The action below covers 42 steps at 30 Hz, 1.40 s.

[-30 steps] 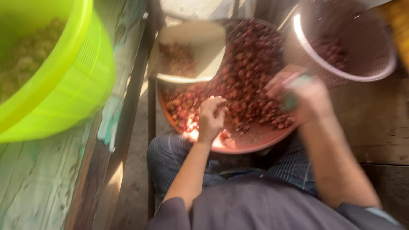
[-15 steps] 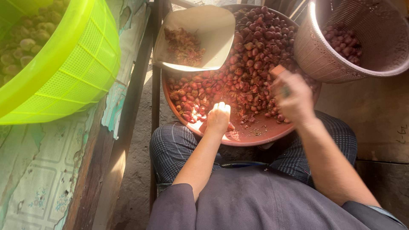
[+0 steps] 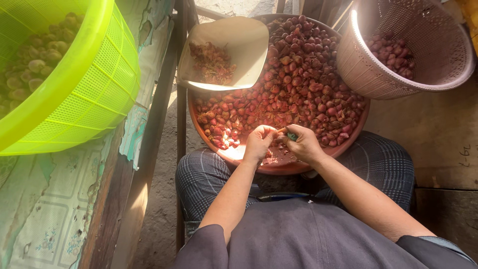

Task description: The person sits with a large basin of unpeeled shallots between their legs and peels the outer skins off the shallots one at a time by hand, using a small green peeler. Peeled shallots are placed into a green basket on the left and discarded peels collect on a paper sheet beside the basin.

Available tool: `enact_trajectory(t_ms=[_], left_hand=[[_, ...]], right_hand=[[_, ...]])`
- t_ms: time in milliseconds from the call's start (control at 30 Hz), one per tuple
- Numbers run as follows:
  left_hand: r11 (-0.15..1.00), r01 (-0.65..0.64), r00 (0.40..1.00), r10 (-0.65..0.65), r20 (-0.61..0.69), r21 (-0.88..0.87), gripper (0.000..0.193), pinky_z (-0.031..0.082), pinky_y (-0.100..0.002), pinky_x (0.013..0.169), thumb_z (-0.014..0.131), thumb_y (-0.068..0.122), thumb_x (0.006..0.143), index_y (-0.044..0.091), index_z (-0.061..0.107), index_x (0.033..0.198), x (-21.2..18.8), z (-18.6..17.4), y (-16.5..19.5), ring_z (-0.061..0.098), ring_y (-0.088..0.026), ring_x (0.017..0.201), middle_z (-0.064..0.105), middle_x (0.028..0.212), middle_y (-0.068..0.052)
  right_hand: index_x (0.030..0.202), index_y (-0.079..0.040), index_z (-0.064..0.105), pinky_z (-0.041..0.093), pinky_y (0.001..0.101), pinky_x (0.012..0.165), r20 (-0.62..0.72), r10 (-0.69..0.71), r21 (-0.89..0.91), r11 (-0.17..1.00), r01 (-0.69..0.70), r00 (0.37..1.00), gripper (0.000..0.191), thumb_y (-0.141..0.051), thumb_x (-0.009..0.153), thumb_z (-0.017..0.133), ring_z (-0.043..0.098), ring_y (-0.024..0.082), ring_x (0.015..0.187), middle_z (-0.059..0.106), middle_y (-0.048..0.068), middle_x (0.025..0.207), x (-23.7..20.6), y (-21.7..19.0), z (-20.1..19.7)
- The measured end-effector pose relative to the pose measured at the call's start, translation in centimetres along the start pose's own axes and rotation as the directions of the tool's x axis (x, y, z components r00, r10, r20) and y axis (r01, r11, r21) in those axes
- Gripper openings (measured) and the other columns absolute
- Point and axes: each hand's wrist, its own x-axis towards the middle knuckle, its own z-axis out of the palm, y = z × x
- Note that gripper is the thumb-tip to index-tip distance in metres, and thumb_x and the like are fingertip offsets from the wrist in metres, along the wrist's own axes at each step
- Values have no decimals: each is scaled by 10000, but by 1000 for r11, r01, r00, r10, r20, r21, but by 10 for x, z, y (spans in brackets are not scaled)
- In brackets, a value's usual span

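Hands meet over near rim of the round reddish basin [image 3: 356, 130], which sits on the person's lap and is heaped w/ small red shallots [image 3: 298, 84]. Left hand [image 3: 259, 143] curled tight, fingertips pinched on one small shallot [image 3: 282, 131] held just above the pile. Right hand [image 3: 304, 144] closed round a dark-handled tool [image 3: 292, 135] — prob. a small knife, blade too hidden to tell — its tip touching that shallot. Cream scoop-shaped tray [image 3: 244, 45] rests on basin's far-left edge, holding peelings. Pink perforated basket [image 3: 423, 74] at upper right, touching the basin's rim, a few shallots inside. Lime-green mesh basket [image 3: 89, 94] on patterned tabletop at left, well apart — pale round bulbs in it.
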Motion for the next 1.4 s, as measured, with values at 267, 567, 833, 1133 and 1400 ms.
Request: enact_trajectory(t_ms=[267, 567, 833, 1133, 1400], left_hand=[[943, 103, 993, -82, 80, -315, 222, 639, -264, 784, 761, 37, 905, 63, 615, 1071, 2, -3, -3, 722, -148, 881, 696, 993, -70], [911, 205, 961, -118, 250, -358, 249, 613, -244, 842, 690, 112, 969, -8, 672, 1187, -4, -1, 1, 727, -126, 919, 739, 1061, -80], [947, 81, 994, -54, 95, -310, 265, 574, -234, 741, 759, 65, 923, 19, 673, 1169, -6, 2, 1, 702, -122, 848, 746, 997, -62], [960, 14, 999, -1, 48, -278, 238, 593, -261, 748, 756, 14, 900, -23, 670, 1118, -2, -4, -4, 722, -159, 840, 746, 983, -132], [610, 87, 927, 241, -288, 788, 339, 542, -378, 782, 527, 27, 923, 191, 806, 1024, 12, -68, 25, 717, -263, 851, 761, 903, -139]], right_hand=[[1131, -59, 758, 485, 249, 683, -48, -85, -129, 989, 78, 995, 222, -84, 911, 763, 573, 71, 780, 615, 7, 858, -4, -13, -2], [938, -22, 714, 514, 239, 666, -70, -123, -113, 987, 114, 990, 72, -89, 935, 740, 611, 61, 764, 667, -10, 839, 0, -4, -5], [1010, -11, 697, 446, 274, 581, -159, 212, 134, 972, -192, 964, 191, -201, 1027, 694, 553, 108, 679, 647, 33, 808, 6, 1, -10], [992, -20, 710, 489, 274, 619, -132, 21, -161, 986, -42, 991, 155, -173, 976, 737, 579, 68, 709, 671, -2, 786, 5, 11, -9], [1046, -69, 705, 392, 235, 522, -86, 186, -15, 982, -188, 979, 124, -164, 967, 698, 480, 34, 588, 555, -55, 698, 10, 12, -16]])
